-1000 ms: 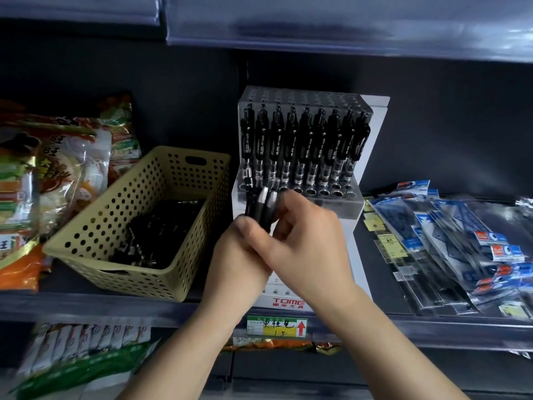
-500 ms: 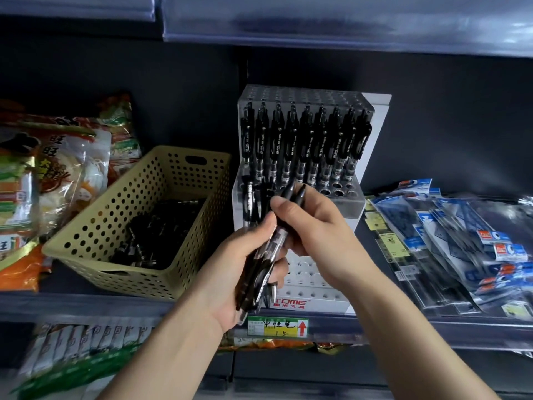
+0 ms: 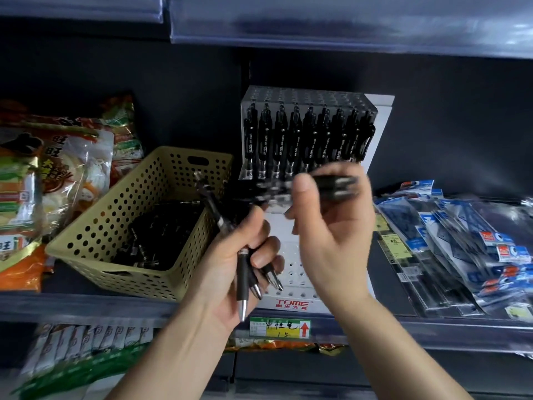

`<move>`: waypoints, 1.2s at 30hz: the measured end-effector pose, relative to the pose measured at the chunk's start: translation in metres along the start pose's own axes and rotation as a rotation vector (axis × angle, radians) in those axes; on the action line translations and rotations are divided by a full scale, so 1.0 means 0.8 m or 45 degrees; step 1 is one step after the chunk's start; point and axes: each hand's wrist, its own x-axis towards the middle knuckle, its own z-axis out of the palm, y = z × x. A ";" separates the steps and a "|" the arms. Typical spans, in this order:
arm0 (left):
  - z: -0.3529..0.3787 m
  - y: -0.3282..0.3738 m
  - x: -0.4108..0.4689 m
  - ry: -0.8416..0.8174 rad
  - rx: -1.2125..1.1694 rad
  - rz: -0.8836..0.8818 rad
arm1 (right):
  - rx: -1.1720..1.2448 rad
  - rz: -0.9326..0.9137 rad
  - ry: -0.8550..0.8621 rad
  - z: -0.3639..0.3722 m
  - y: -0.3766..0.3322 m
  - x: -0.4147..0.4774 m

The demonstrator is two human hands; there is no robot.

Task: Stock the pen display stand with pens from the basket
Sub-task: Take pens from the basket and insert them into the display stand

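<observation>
A white tiered pen display stand (image 3: 377, 122) stands at the middle of the shelf, its upper tier filled with a row of black pens (image 3: 305, 140). My left hand (image 3: 230, 264) grips a bundle of black pens (image 3: 245, 272), tips pointing down, in front of the stand's lower tier. My right hand (image 3: 334, 226) pinches one black pen (image 3: 336, 186) sideways, level with the stand's middle tier; the pen is blurred. To the left sits a tan perforated basket (image 3: 109, 226) with several black pens (image 3: 161, 229) inside.
Snack bags (image 3: 52, 174) crowd the shelf left of the basket. Packaged rulers and stationery (image 3: 450, 249) lie flat to the right of the stand. A yellow price label (image 3: 279, 327) is on the shelf edge. More goods fill the shelf below.
My right hand has drawn one pen out of the bundle and lifted it up and right toward the stand. My left hand has tilted the bundle, tips downward.
</observation>
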 end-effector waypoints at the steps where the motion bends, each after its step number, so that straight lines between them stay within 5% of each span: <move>1: 0.001 0.001 0.000 0.034 -0.055 0.016 | -0.072 -0.076 -0.062 0.002 0.003 -0.005; 8: 0.002 0.018 -0.006 0.289 0.009 0.003 | -0.271 -0.249 -0.391 0.000 0.016 -0.016; 14: 0.015 0.023 -0.013 0.367 0.604 0.200 | 0.008 0.385 -0.360 -0.006 0.000 0.007; 20: 0.011 0.016 -0.007 0.379 0.702 0.107 | 0.288 0.788 -0.499 -0.024 0.006 0.022; 30: 0.023 0.017 -0.012 0.236 0.775 0.090 | 0.612 0.967 -0.544 -0.043 0.014 0.035; 36: 0.021 0.014 -0.008 0.361 0.701 0.036 | 0.494 0.691 -0.260 -0.057 0.005 0.052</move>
